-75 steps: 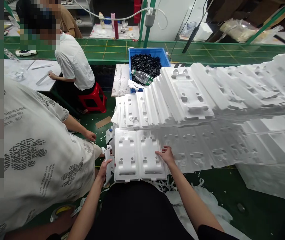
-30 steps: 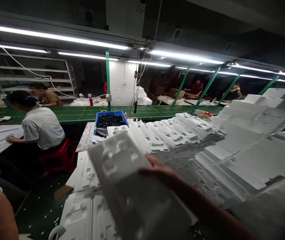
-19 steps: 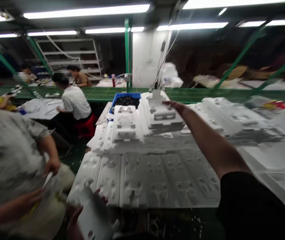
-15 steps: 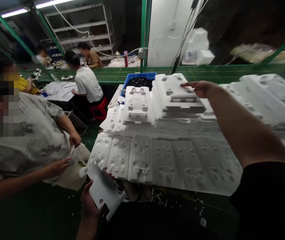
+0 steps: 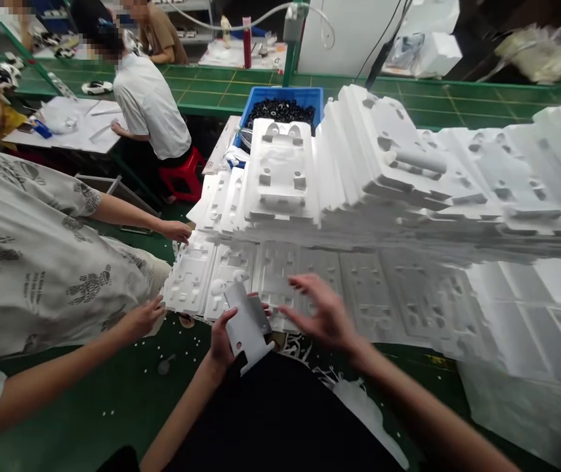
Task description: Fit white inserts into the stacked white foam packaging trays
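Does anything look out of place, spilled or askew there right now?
Yes: white bits dot the floor, and tangled white strips show below the near edge of the lower trays, like stray scraps. The upper trays lean unevenly, though none looks fallen.

Right hand (image 5: 327,311) is off the tall stack of white moulded foam trays (image 5: 383,141), now fingers spread above the lower tray row (image 5: 366,282). Left hand (image 5: 222,341) has brought the white notched sheet with a round hole (image 5: 245,321) up and rightward. Co-worker's hands (image 5: 148,319) are wider apart, at the row's left end. View tips further down.
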Action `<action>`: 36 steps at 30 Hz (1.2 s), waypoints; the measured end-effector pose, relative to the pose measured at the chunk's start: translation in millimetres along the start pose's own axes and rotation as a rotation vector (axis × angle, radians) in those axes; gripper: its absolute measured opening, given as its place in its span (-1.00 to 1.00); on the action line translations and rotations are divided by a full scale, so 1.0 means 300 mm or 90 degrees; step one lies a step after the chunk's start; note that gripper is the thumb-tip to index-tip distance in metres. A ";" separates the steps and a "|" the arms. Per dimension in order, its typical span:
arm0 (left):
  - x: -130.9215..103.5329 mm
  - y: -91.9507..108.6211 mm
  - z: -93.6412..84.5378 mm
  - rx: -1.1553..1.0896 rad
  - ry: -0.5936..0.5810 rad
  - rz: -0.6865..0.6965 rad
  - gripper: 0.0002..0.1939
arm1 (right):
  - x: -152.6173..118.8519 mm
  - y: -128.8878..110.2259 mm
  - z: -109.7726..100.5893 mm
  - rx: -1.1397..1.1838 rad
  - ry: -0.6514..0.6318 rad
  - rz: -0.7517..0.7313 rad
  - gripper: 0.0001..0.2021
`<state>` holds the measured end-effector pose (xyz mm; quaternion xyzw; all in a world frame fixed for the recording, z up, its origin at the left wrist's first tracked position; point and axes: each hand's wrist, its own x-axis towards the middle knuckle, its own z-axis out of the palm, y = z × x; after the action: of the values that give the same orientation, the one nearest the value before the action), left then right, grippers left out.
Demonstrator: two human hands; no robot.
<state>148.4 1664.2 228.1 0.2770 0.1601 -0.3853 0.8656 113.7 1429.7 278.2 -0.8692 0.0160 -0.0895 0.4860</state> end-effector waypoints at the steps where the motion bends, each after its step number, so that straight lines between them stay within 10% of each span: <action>1: 0.026 -0.005 0.002 0.002 0.000 -0.018 -0.47 | -0.048 0.027 0.119 0.032 -0.017 0.048 -0.47; 6: 0.123 -0.023 -0.015 0.059 0.032 -0.095 -0.57 | -0.103 0.179 0.363 0.297 -0.014 0.373 -0.52; 19: 0.183 -0.028 -0.071 0.045 0.141 -0.083 -0.64 | -0.061 0.210 0.315 0.185 0.082 0.212 -0.80; 30: 0.149 -0.020 -0.050 0.032 0.053 -0.059 -0.62 | -0.103 0.243 0.360 0.290 0.023 0.370 -0.73; 36: 0.146 -0.004 -0.079 0.032 0.068 -0.052 -0.64 | -0.105 0.225 0.374 0.233 0.067 0.310 -0.77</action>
<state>174.5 1652.6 187.3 0.3121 0.2077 -0.4088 0.8321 105.8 1492.4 159.1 -0.7321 0.2325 -0.0169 0.6401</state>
